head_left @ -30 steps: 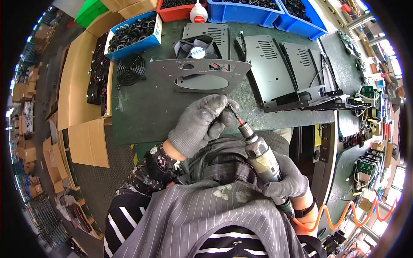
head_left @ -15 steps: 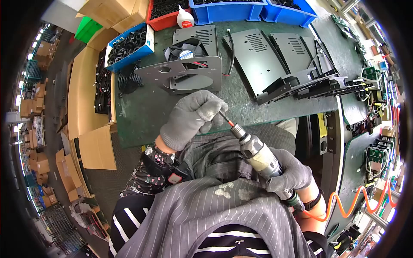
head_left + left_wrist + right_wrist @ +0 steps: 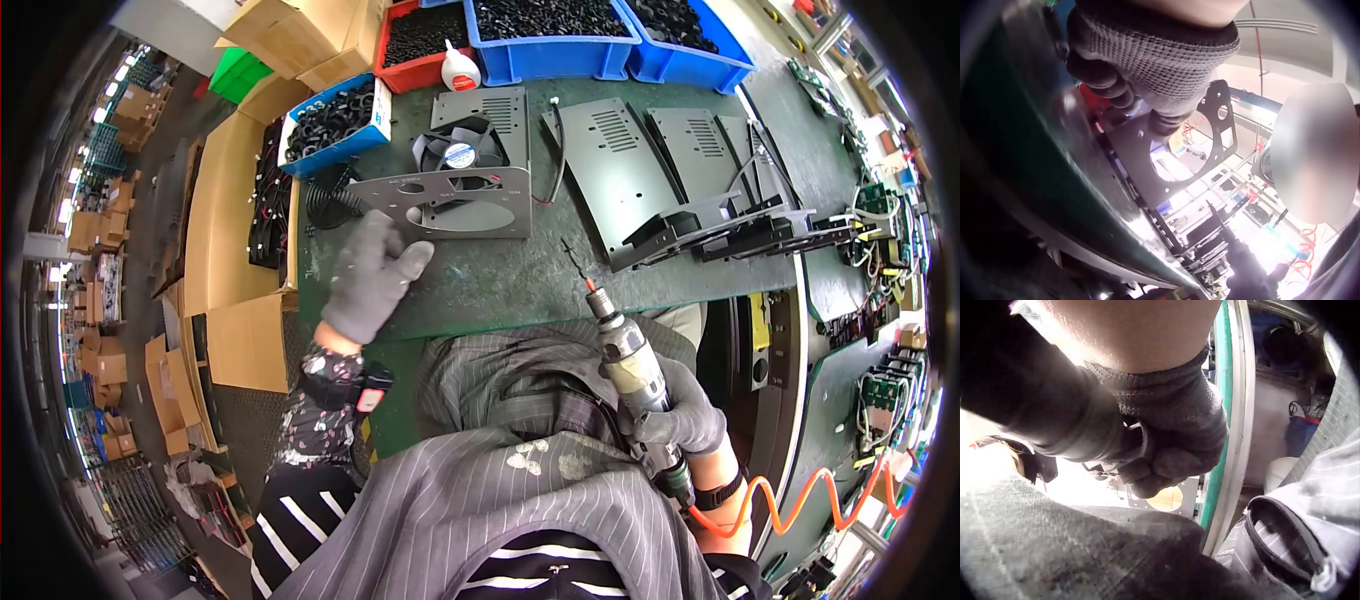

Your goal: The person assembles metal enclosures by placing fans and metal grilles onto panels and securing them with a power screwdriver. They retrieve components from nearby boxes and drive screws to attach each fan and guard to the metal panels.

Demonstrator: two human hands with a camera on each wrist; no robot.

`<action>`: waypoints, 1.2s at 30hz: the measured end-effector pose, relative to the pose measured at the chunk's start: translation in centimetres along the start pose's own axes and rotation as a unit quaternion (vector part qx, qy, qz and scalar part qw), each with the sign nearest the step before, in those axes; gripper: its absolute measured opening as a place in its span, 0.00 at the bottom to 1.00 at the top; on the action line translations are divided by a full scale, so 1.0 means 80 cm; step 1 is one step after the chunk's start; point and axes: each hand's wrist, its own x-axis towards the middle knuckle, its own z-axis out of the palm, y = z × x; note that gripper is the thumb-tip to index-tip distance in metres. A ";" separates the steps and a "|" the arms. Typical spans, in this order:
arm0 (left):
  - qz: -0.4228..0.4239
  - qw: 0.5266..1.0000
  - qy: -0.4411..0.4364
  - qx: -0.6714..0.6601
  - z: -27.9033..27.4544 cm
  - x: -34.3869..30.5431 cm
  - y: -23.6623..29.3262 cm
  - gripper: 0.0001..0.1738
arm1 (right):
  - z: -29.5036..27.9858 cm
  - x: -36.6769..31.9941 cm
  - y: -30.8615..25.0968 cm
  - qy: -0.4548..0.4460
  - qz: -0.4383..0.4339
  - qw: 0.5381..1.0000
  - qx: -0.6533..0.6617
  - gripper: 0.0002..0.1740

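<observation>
The gloved left hand (image 3: 370, 280) hovers with loosely extended fingers at the lower left of an upright grey panel (image 3: 385, 195), holding nothing visible. Behind that panel sits a black fan with a round label (image 3: 460, 155). In the left wrist view, the hand (image 3: 1154, 69) is beside the panel (image 3: 1138, 165); whether they touch is unclear. The gloved right hand (image 3: 688, 410) grips a power driver (image 3: 632, 365), its bit (image 3: 579, 267) pointing up and left over the table edge. In the right wrist view, curled fingers show on the right hand (image 3: 1172, 431); the bit is hidden.
Grey slotted panels (image 3: 615, 170) with black brackets stand to the right. Behind are blue bins (image 3: 555, 58), a red bin (image 3: 420, 75), a white bottle (image 3: 459, 68) and a blue box (image 3: 345, 155). An orange coiled hose (image 3: 785, 520) trails from the driver; a carton (image 3: 215, 230) stands left.
The left hand has left the driver's bit, moved left towards the panel and loosened its fingers. The right hand still holds the driver, slightly farther right.
</observation>
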 end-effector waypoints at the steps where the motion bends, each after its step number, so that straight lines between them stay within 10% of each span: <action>1: 0.027 0.997 0.004 -0.077 0.018 0.000 -0.001 0.12 | 0.001 -0.001 -0.001 0.014 -0.005 1.000 -0.010 0.45; 6: 0.174 0.971 0.055 -0.152 0.076 -0.014 0.056 0.09 | -0.005 -0.010 0.007 0.051 -0.037 0.998 0.015 0.43; 10: 0.071 0.974 -0.034 -0.210 0.062 -0.010 0.056 0.14 | -0.002 -0.017 0.008 0.097 -0.068 0.991 0.056 0.44; 13: 0.168 0.985 0.017 0.022 0.010 0.000 0.033 0.28 | -0.009 -0.021 0.011 0.090 -0.053 0.993 0.054 0.47; 18: -0.042 0.948 -0.071 0.307 -0.083 0.053 -0.029 0.55 | -0.008 -0.018 0.016 0.094 -0.051 0.993 0.056 0.46; 26: 0.007 0.964 -0.139 0.228 -0.102 0.061 -0.087 0.33 | 0.000 -0.013 0.013 0.057 -0.014 0.998 0.024 0.45; 32: 0.147 0.958 0.182 0.163 -0.095 0.042 -0.086 0.14 | 0.002 -0.015 0.006 0.046 0.007 0.999 -0.017 0.47; 36: -0.010 0.980 0.085 -0.181 -0.095 0.000 -0.043 0.12 | 0.018 -0.018 -0.007 0.031 -0.013 0.998 -0.048 0.45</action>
